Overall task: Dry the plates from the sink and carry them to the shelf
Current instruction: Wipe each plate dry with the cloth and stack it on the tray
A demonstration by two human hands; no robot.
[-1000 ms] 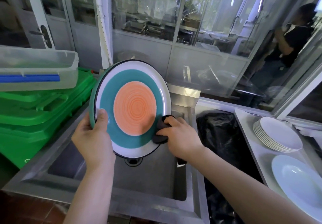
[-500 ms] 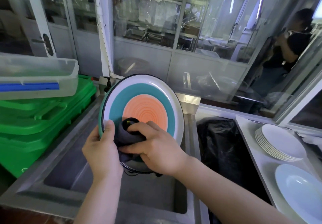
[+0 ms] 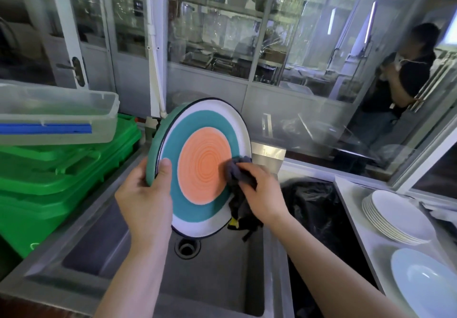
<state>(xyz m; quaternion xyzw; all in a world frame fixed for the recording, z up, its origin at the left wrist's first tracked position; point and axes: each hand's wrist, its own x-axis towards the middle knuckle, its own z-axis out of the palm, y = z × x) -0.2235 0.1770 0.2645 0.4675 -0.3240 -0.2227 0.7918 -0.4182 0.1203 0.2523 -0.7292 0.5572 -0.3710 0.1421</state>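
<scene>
The left hand (image 3: 146, 199) gripped the plate (image 3: 201, 166) at its left rim, upright, frame centre. The right hand (image 3: 262, 194) clutched the cloth (image 3: 237, 173) against the plate's right edge, apparently wiping.

I count one striped plate (image 3: 201, 166) and one dark cloth (image 3: 238, 171), one stack of white plates (image 3: 398, 216), one pale blue plate (image 3: 427, 283), two green crates (image 3: 61, 174), one clear tub (image 3: 57, 115).

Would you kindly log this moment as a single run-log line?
step: drying | left hand: holds striped plate tilted above sink | right hand: presses dark cloth on plate's right side | shelf carry: not yet
</scene>
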